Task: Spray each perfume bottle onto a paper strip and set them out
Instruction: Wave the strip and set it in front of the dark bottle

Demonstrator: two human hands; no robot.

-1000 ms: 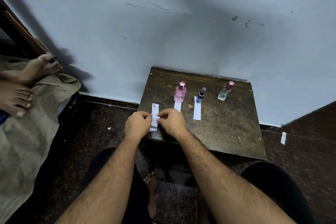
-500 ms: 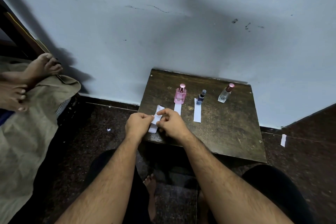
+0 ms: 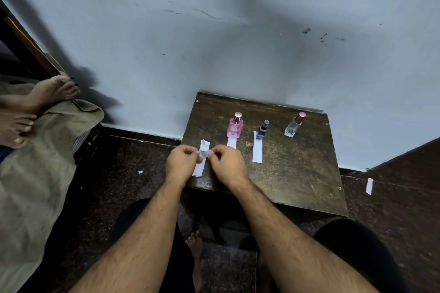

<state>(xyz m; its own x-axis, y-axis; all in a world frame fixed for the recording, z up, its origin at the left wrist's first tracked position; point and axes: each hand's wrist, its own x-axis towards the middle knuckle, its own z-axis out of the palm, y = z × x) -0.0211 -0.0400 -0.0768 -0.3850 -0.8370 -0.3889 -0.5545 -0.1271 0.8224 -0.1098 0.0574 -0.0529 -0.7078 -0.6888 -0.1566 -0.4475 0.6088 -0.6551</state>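
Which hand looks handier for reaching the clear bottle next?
Right, probably. The right hand lies nearer the clear glass bottle with the dark red cap, at the table's far right. The left hand would have to cross over. Both pinch a white paper strip.

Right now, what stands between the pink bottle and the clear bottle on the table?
In the head view, a small blue bottle stands between the pink bottle and the clear bottle, with a paper strip before it.
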